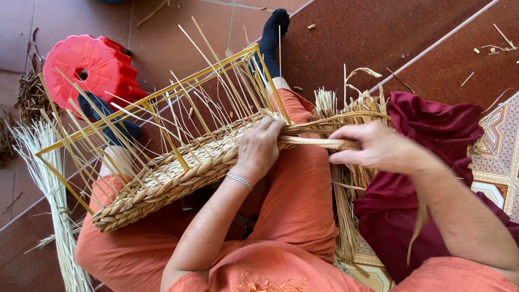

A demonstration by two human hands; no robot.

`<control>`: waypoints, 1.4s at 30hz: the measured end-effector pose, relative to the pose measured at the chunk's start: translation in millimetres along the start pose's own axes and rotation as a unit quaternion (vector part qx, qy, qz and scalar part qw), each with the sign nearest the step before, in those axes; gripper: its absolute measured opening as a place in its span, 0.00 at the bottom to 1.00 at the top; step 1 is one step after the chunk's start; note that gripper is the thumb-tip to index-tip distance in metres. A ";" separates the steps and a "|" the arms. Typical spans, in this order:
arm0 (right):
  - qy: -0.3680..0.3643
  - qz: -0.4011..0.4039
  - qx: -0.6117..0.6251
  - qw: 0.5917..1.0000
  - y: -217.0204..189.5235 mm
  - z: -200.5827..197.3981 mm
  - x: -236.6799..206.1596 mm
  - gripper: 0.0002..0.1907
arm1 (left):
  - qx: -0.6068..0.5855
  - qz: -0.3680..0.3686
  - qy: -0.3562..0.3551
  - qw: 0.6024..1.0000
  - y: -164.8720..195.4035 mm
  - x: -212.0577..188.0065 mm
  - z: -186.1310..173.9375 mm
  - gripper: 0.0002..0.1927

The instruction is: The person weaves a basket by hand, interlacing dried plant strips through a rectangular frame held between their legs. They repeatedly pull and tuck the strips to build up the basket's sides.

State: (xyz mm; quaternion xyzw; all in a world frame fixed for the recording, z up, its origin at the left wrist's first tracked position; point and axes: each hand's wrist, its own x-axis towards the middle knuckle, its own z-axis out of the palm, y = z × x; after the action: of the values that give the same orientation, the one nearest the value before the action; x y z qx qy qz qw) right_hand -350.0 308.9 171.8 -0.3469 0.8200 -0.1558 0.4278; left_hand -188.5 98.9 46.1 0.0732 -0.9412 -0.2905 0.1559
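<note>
While half-woven — basket (162, 184), straw-filled frame (157, 103)

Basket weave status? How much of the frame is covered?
Done: a few braided rows wrap the bottom of the yellow frame, forming the woven band. In hand: the left hand presses the band's end while the right hand pulls a straw strand taut. Left: the thin upright stalks above the band are bare, so most of the height is unwoven.
</note>
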 end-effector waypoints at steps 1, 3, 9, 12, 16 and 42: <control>0.017 -0.033 0.018 0.999 -1.6 -17.4 -5.9 0.21 | -0.015 -0.001 -0.008 1.000 0.9 -1.2 -7.3 0.19; 0.084 -0.095 0.002 0.992 -8.3 -46.1 -21.3 0.19 | -0.046 -0.001 -0.022 0.999 4.1 -1.6 -22.5 0.26; 0.437 -0.274 -0.411 0.752 -54.1 -55.6 -6.1 0.05 | -0.023 -0.065 -0.123 0.990 24.4 8.9 -21.4 0.08; 0.575 -0.344 -0.447 0.593 -70.0 -44.3 34.6 0.05 | -0.026 -0.118 -0.036 0.992 20.3 10.5 -9.1 0.06; 0.474 -0.426 -0.174 0.750 -61.0 -0.1 80.7 0.07 | -0.102 -0.102 0.131 0.981 13.4 2.6 3.6 0.14; 0.054 -0.118 0.556 0.821 42.7 68.8 148.8 0.12 | -0.170 0.001 0.133 0.976 14.8 -18.5 -37.8 0.16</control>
State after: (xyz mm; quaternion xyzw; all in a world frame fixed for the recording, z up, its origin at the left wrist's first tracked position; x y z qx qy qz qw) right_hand -371.4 237.7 19.6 -0.1354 0.5688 -0.6526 0.4819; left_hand -159.1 95.5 79.5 0.0827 -0.8490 -0.4337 0.2901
